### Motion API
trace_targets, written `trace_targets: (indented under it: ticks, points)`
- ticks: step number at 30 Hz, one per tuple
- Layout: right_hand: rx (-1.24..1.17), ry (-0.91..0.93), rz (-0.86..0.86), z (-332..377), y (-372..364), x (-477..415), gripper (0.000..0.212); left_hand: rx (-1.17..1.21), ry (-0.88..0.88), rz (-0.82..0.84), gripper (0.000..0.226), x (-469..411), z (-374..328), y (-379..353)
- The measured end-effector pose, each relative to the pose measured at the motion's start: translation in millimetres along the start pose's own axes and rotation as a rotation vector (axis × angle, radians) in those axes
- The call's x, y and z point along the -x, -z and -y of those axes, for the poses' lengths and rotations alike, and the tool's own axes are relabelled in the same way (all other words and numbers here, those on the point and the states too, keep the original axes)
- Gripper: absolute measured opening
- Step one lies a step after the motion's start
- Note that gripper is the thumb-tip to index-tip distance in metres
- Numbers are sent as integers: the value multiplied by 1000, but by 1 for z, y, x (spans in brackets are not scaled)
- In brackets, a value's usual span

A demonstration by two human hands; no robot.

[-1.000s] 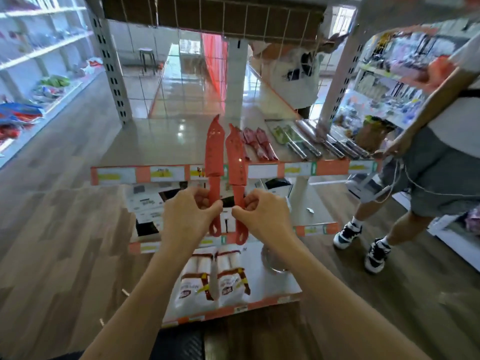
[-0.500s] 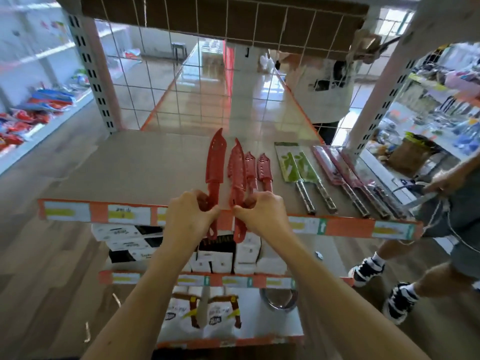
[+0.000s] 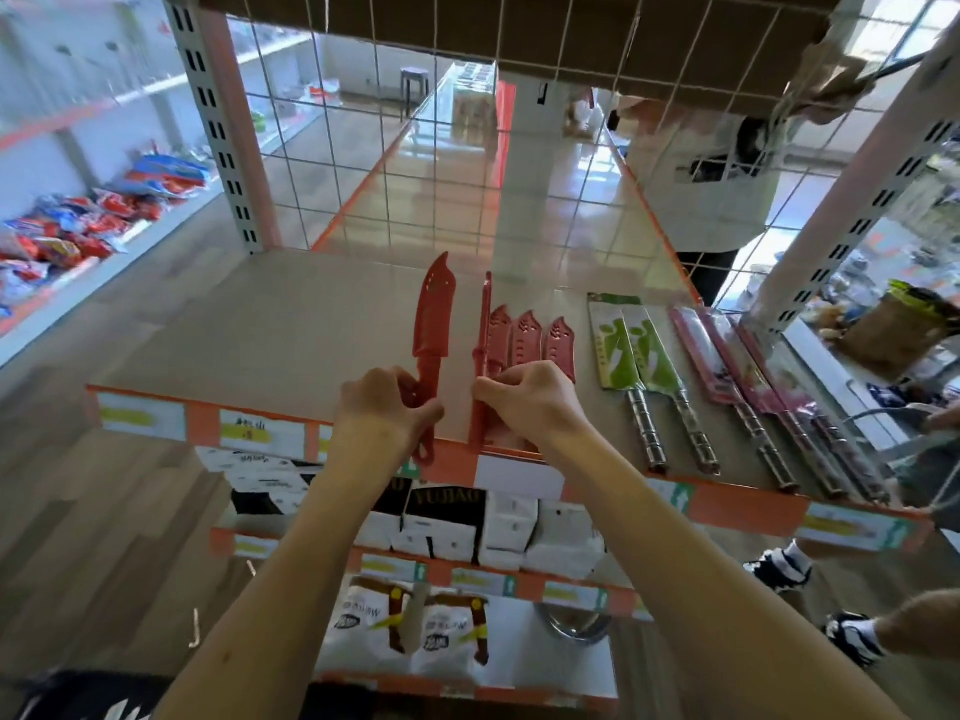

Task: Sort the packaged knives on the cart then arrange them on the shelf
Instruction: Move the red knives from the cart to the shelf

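My left hand (image 3: pixel 384 410) grips the handle of a red sheathed knife (image 3: pixel 434 317) that points away over the grey shelf (image 3: pixel 270 330). My right hand (image 3: pixel 527 400) pinches a second red sheathed knife (image 3: pixel 484 335), turned on its edge, just left of three more red sheathed knives (image 3: pixel 530 337) lying side by side on the shelf. To the right lie two green-carded knives (image 3: pixel 631 350) with steel handles and several pink-packaged knives (image 3: pixel 727 356). The cart is not in view.
A wire grid (image 3: pixel 467 163) backs the shelf. White boxes (image 3: pixel 498 522) and white bags (image 3: pixel 441 631) fill the lower shelves. One person (image 3: pixel 696 174) stands behind the grid; another person's legs and shoes (image 3: pixel 852 631) are at the right. A side shelf holds red packets (image 3: pixel 67 231).
Both hands have carried the two red knives forward over the shelf edge. The right-hand knife has turned onto its edge next to the lying red knives.
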State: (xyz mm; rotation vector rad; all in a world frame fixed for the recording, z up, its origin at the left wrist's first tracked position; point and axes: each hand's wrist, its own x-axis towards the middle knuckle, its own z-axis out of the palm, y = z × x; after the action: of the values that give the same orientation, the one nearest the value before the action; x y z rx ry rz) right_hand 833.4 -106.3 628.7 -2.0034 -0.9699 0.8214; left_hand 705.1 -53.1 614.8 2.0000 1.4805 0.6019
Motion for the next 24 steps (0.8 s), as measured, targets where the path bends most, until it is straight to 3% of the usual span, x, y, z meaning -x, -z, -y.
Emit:
trace_targets:
  ticks: [24]
  points:
    - [89,-211,-42,15,-36,-45,25,-63,-168,155,27,-53,26,5]
